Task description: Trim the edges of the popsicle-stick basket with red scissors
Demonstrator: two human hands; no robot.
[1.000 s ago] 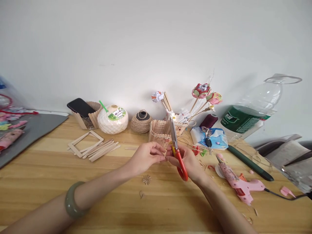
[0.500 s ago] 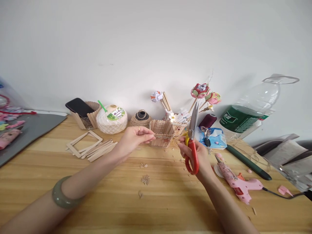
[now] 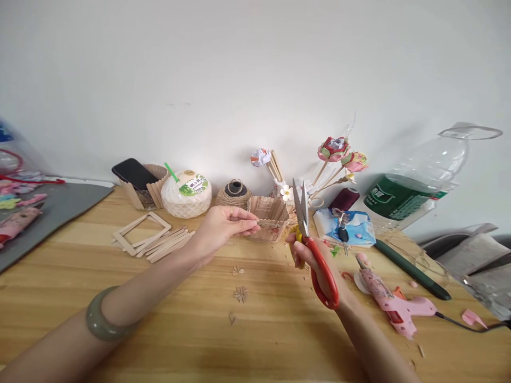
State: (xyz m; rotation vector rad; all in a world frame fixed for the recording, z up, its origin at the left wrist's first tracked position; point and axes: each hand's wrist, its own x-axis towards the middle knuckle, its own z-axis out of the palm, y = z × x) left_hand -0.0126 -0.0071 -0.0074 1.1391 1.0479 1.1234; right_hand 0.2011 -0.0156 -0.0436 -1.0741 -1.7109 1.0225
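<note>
My left hand [image 3: 233, 223] is pinched at thumb and forefinger in front of a small wooden-stick box [image 3: 269, 215]; whatever lies between the fingertips is too small to make out. My right hand [image 3: 315, 260] grips a pair of scissors [image 3: 303, 213] with red and yellow handles. The blades point up and stand slightly apart, with nothing visible between them. Below the hands on the table lie a small petal-shaped cluster [image 3: 240, 294] of brown loops and two smaller looped pieces, one of them a single loop [image 3: 232, 318].
Craft sticks [image 3: 170, 244] and a stick frame [image 3: 138, 236] lie left. Behind stand a phone [image 3: 134, 173] in a stick holder, a coconut [image 3: 187, 197], twine [image 3: 233, 198] and paper flowers [image 3: 333, 149]. A pink glue gun [image 3: 393, 303], green pen-like tool [image 3: 413, 268] and large bottle [image 3: 415, 175] are right.
The scissors have tilted to the left and their blades have parted. My right hand has turned with them. My left hand keeps its pinch, and the view has shifted slightly.
</note>
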